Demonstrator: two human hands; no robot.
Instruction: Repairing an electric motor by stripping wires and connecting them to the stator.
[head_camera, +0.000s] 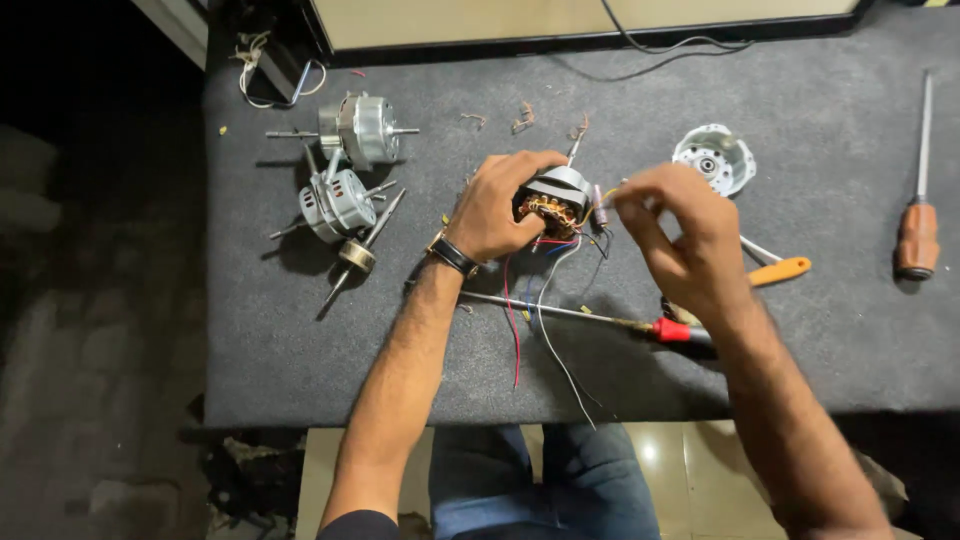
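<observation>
Copper windings show inside the grey motor stator (553, 203), with red, white and blue wires (535, 300) trailing toward the worktop's (800, 100) near edge. The left hand (500, 205) is wrapped closed around the stator at mid-worktop; the right hand (680, 235) pinches a small capacitor lead (601, 205) just beside it. A red-handled screwdriver (580, 315) lies nearer, under the right wrist. Two assembled motors (345, 165) sit toward the far left corner, a white end cap (714, 157) behind the right hand.

2 assembled motors (350, 165) sat at 10 o'clock, end cap (714, 157) at 1, brown-handled screwdriver (917, 215) at 3.
</observation>
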